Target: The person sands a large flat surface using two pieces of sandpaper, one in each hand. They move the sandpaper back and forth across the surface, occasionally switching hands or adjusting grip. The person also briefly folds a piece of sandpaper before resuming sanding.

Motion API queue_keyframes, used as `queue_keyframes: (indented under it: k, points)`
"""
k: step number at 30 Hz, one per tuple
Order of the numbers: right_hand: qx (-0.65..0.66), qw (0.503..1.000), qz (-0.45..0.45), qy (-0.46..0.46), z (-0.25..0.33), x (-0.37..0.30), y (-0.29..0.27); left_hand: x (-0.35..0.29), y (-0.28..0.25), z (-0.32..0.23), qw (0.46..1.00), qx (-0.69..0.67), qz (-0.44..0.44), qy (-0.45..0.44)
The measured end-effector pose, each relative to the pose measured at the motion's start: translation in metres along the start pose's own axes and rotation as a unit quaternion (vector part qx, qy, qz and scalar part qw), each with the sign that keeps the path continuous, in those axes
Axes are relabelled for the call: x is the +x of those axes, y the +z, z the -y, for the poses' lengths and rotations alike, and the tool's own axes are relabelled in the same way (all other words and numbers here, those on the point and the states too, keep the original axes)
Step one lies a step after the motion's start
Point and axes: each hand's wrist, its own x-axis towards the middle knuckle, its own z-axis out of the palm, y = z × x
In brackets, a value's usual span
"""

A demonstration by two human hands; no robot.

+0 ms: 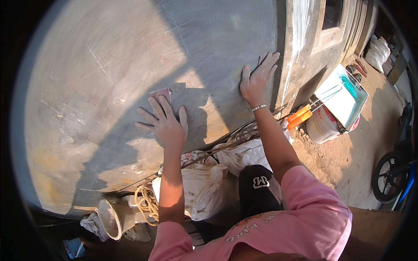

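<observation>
Against the grey plastered wall point(130, 56), my left hand point(167, 124) presses a small folded piece of reddish-brown sandpaper point(161, 92). Its fingers are spread, and the sandpaper's upper edge sticks out past the fingertips. My right hand point(257, 82) lies flat on the wall farther right, close to the dark vertical strip point(281, 39) at its edge. The fingers there are stretched out and the thumb stands apart. Whether anything lies under that palm is hidden. Pale dust coats both hands, and scratch marks and patches show on the wall.
White cloths and sacks point(196, 187) lie along the wall's foot, beside coiled rope point(147, 202) and a tipped bucket point(113, 217). At right, a paint tray point(344, 102) with orange-handled rollers point(299, 116) rests on a white bucket point(322, 126). A small wheel point(389, 176) stands far right.
</observation>
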Motion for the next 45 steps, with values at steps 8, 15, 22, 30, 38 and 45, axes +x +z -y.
queue_keyframes:
  k: [8, 15, 22, 30, 38, 45]
  points:
    - [0.105, 0.99, -0.067, 0.068, 0.012, -0.024, 0.028, 0.004, -0.004, -0.004, 0.999, -0.01, -0.033, 0.026]
    - [-0.045, 0.989, -0.044, 0.137, -0.001, -0.022, 0.012, -0.002, -0.001, 0.007, 0.999, -0.007, -0.025, 0.046]
    - [0.044, 0.996, -0.073, -0.027, 0.004, -0.004, 0.024, -0.002, 0.001, 0.004, 0.998, -0.014, -0.044, 0.049]
    - [-0.045, 0.99, -0.06, 0.122, -0.004, -0.012, 0.008, -0.005, -0.003, 0.004, 0.999, -0.017, -0.007, 0.038]
    - [-0.041, 0.997, -0.049, 0.048, 0.001, -0.007, 0.001, -0.008, -0.009, 0.005, 0.999, -0.008, 0.027, 0.044]
    - [-0.041, 0.999, -0.014, 0.017, 0.014, -0.001, -0.01, -0.011, -0.014, 0.008, 0.996, -0.012, 0.077, 0.043]
